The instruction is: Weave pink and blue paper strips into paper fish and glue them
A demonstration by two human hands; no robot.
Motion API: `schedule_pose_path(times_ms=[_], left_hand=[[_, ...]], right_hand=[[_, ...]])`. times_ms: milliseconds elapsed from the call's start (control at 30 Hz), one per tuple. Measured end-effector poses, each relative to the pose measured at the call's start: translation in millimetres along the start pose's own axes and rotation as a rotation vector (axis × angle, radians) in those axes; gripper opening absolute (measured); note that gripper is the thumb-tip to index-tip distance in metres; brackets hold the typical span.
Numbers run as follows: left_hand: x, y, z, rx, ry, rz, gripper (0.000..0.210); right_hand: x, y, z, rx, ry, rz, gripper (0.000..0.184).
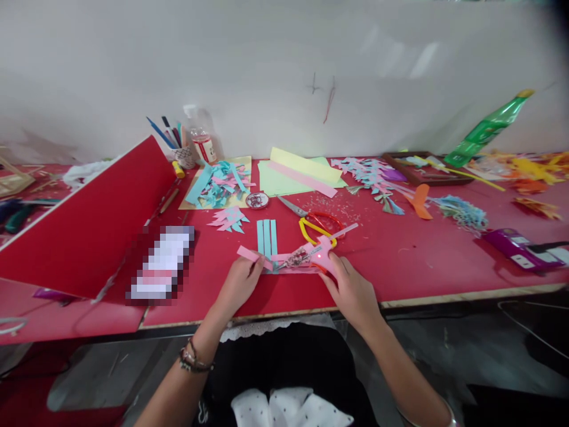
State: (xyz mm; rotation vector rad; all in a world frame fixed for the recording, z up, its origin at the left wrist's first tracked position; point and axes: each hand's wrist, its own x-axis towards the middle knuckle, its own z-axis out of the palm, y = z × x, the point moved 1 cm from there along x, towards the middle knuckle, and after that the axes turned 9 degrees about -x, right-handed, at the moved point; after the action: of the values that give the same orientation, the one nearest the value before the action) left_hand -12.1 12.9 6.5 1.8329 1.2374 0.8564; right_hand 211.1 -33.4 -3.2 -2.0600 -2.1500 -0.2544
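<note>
Pink glue gun (325, 256) at near centre, aimed left — close to a narrow pink paper strip (246, 253), held aslant.

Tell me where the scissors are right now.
In the head view, the scissors lie on the red table right of centre, just beyond the glue gun in the right hand and right of the blue strips.

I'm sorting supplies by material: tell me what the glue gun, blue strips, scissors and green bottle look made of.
Glue gun: probably plastic, given its smooth pink body.
Blue strips: likely paper; matte, flat, straight-edged.
Scissors: grey blades with a sheen, likely metal; red and yellow handles, perhaps plastic.
Green bottle: glossy and translucent, probably plastic.
</note>
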Motion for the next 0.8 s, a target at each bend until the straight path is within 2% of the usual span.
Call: schedule_pose_path(times_ms=[800], left_hand=[[1.5,-3.4,0.9,-0.005,0.004,0.001,0.033]], right_hand=[[-5.7,17.7,1.6,-0.025,0.034,0.048,0.035]])
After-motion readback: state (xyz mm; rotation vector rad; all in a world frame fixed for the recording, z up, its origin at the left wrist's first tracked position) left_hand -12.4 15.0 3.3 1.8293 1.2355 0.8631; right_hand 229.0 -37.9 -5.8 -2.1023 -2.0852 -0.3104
